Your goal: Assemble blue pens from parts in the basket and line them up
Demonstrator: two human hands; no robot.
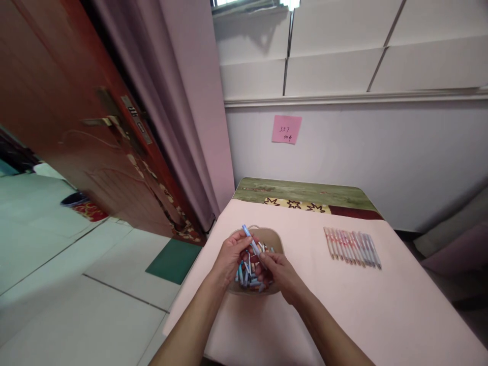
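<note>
Above a beige basket [275, 240] of loose pens [246, 274], both of my hands hold one blue-capped pen [252, 243]. My left hand [233, 250] pinches it near its upper, blue end. The fingers of my right hand [277, 267] are closed at its lower end. The pen is tilted, blue end up and to the left. Part of the basket's contents is hidden by my hands. Off to the right on the table, a row of pens [353, 247] lies side by side, shading from reddish to grey.
The table [305, 320] has a pale pink cover, with a green patterned strip [297, 190] showing at the back. A pink note [286, 129] is stuck to the wall behind. A brown door [102, 122] stands at the left, near a bin [86, 206] on the floor.
</note>
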